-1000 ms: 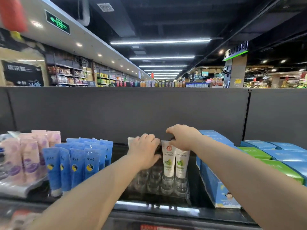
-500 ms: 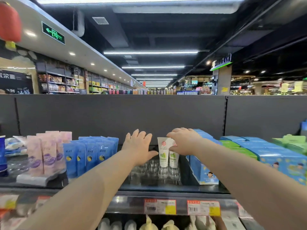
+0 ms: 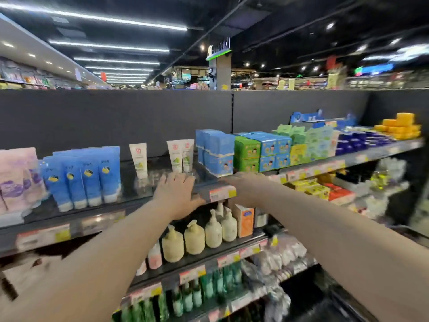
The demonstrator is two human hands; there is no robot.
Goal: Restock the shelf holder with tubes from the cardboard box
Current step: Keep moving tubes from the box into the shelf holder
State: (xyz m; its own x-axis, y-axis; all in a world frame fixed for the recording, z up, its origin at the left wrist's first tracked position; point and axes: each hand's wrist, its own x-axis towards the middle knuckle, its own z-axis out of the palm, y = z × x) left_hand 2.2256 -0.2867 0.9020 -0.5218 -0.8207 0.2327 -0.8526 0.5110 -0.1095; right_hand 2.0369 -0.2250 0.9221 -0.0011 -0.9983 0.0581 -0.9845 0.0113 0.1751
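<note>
Three white tubes with a green fruit print stand upright in the clear shelf holder (image 3: 151, 182) on the top shelf: a single tube (image 3: 138, 159) on the left and a pair of tubes (image 3: 182, 155) on the right. My left hand (image 3: 177, 194) hovers just in front of the holder at the shelf edge, fingers spread, holding nothing. My right hand (image 3: 233, 181) is blurred, stretched flat beside the price tag, below the blue cartons, with nothing in it. A pale blurred shape at lower left looks like the cardboard box (image 3: 25, 275).
Blue tubes (image 3: 86, 177) and pink tubes (image 3: 16, 180) stand left of the holder. Blue cartons (image 3: 216, 152) and green cartons (image 3: 247, 154) stand to its right. The shelf below carries cream pump bottles (image 3: 195, 238) and an orange box (image 3: 243, 219). Green bottles fill a lower shelf.
Both hands have let go of the tubes and drawn back to the shelf's front edge. The view has pulled back and tilted, so lower shelves now show.
</note>
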